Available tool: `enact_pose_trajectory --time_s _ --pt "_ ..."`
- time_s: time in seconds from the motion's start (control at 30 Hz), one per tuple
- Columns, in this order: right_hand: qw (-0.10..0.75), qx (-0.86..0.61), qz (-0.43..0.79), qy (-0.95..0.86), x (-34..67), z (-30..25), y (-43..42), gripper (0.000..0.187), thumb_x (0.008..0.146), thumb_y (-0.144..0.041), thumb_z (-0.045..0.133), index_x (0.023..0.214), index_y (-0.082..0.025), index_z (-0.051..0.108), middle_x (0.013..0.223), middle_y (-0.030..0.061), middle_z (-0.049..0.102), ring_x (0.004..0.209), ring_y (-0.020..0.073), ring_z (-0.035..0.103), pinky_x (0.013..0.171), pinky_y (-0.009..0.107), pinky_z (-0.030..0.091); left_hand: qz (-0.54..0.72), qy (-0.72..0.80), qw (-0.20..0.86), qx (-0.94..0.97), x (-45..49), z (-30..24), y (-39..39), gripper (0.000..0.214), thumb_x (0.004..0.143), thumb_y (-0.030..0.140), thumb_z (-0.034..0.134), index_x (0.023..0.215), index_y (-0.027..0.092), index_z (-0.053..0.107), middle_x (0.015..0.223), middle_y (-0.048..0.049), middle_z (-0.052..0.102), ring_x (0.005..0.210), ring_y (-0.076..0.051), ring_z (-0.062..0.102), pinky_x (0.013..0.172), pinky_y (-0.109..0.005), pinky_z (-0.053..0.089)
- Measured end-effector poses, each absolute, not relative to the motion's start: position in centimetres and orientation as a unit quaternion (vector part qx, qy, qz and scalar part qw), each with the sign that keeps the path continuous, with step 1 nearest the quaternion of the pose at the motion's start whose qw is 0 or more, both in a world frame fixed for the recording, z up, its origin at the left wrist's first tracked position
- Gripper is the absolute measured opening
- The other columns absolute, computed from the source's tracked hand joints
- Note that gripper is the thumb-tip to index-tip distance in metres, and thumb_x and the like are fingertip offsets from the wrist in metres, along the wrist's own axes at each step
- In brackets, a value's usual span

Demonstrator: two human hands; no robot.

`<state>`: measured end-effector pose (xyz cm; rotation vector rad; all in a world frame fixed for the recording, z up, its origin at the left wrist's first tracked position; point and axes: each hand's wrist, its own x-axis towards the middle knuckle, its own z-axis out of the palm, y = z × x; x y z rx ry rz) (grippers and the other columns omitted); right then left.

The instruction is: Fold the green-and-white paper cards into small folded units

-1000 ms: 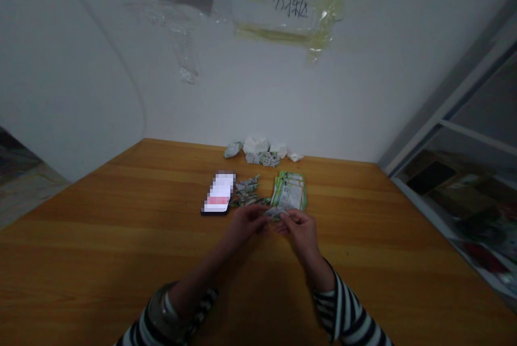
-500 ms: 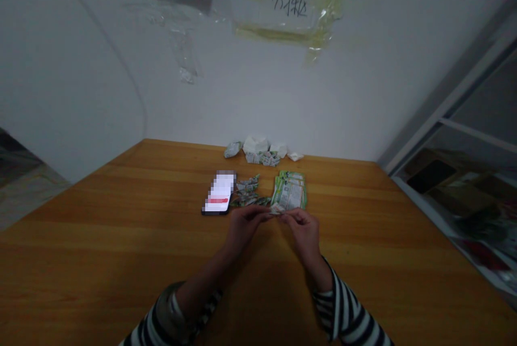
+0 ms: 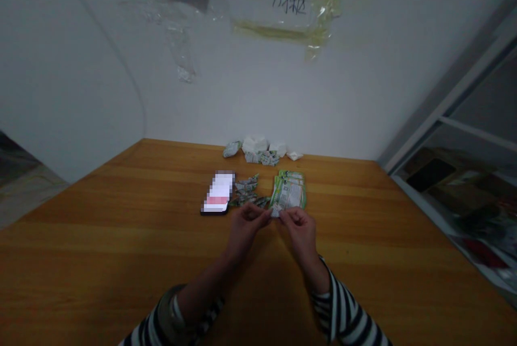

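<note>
Wooden tabletop (image 3: 121,227), open room toward near edge; left hand (image 3: 244,230), right hand (image 3: 301,233) both pinching small wrapper (image 3: 276,211).

a taped white paper sign (image 3: 278,4) carries three handwritten black characters that read 分拣区. the stack of green-and-white printed paper packets (image 3: 288,191) shows blocks of small print, too small to read, and the lit screen of the flat black smartphone (image 3: 218,192) is pixelated past reading

Small crumpled white-and-green printed wrapper (image 3: 276,211) at the near edge of a stack of flat green-edged packets (image 3: 288,191)
</note>
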<state>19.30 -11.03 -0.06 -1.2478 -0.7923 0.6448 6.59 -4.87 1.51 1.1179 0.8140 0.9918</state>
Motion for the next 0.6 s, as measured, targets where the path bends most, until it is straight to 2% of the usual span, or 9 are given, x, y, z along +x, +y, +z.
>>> enact_pose_trajectory --time_s 0.13,0.3,0.43,0.5,0.6 --pt "0.721 -0.518 0.342 -0.306 18.87 -0.07 -11.00 0.031 0.067 -0.038 0.076 0.079 -0.020 0.054 0.054 -0.0042 0.065 0.048 0.0138 0.061 0.051 0.023 0.046 0.450 0.345 0.682 0.462 6.82 1.70 -4.97 0.038 0.057 0.030 0.084 0.065 0.018 0.049 0.052 0.0053 0.065 0.049 -0.011 0.063 0.054 -0.020 0.050" --pt "0.703 -0.525 0.352 -0.327 18.70 0.20 -11.13 0.028 0.071 -0.038 0.074 0.078 -0.021 0.053 0.049 -0.0048 0.061 0.044 0.0139 0.059 0.049 0.023 0.046 0.418 0.348 0.682 0.488 6.67 1.63 -5.03 0.037 0.061 0.036 0.081 0.080 0.018 0.055 0.061 0.0014 0.071 0.056 -0.017 0.069 0.058 -0.026 0.053" --pt "0.672 -0.555 0.321 -0.370 19.02 0.11 -11.11 0.024 0.074 -0.036 0.069 0.086 -0.021 0.055 0.048 -0.0078 0.054 0.042 0.0117 0.051 0.046 0.021 0.042 0.404 0.342 0.684 0.502 6.53 1.33 -4.91 0.040 0.065 0.041 0.077 0.088 0.018 0.053 0.062 0.0013 0.071 0.055 -0.019 0.070 0.062 -0.031 0.056" --pt "0.656 -0.574 0.279 -0.403 19.24 0.07 -11.12 0.021 0.077 -0.032 0.066 0.091 -0.020 0.056 0.048 -0.0091 0.048 0.043 0.0100 0.045 0.045 0.019 0.037 0.405 0.333 0.676 0.518 6.49 1.14 -4.69 0.040 0.068 0.040 0.075 0.092 0.019 0.050 0.060 0.0039 0.068 0.055 -0.017 0.069 0.061 -0.030 0.055" --pt "0.638 -0.578 0.237 -0.450 19.46 0.12 -11.17 0.016 0.081 -0.027 0.061 0.095 -0.020 0.055 0.051 -0.0103 0.039 0.046 0.0088 0.038 0.047 0.019 0.031 0.375 0.312 0.654 0.578 6.43 0.85 -4.20 0.038 0.073 0.039 0.071 0.098 0.020 0.049 0.054 0.0074 0.062 0.047 -0.013 0.062 0.049 -0.022 0.048"
